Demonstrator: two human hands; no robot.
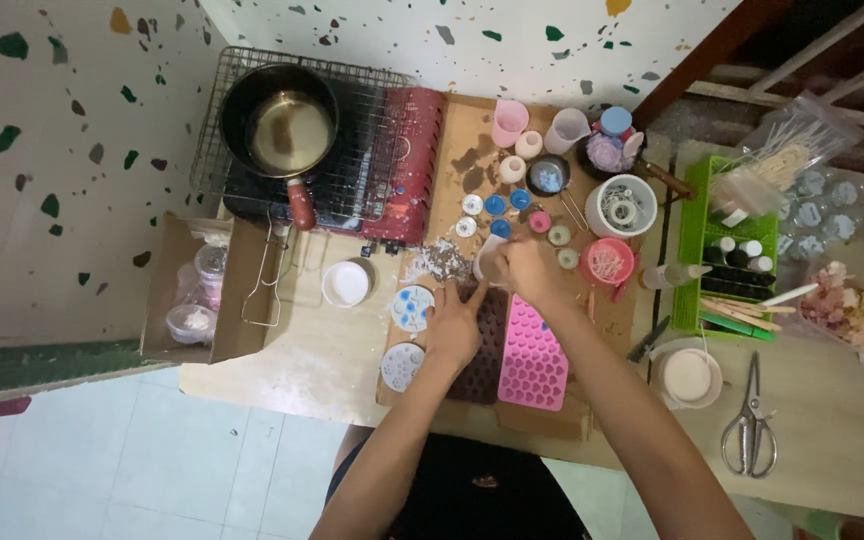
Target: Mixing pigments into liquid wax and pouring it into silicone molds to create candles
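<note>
You're looking straight down on the table (292, 370), and top left sits the stove (392, 170) under a wire rack (372, 100), with a dark pan (280, 120) on it, something pale and glossy inside. Off to your right, the green basket (697, 215) holds small bottles and sticks, and the scissors (749, 425) lie well apart near the table's front edge. Right in front of you, two moulds lie side by side: the brown mould (482, 355) and the pink mould (534, 350) with its heart cavities, touching or nearly so. Your left hand (455, 325) lies flat on the brown mould's left part, fingers spread fairly wide, pressing down and gripping nothing. Just left of that hand are two round white moulds (412, 307) with blue filling. Your right hand (520, 268) is above the top end of the moulds, fingers curled narrow round a small pale cup (489, 258), though it's blurred, so the cup's tilt is hard to judge. Beyond your knuckles there's a scatter of little blue discs (495, 205), a pink cup (509, 122) and a red bowl (610, 262)
</note>
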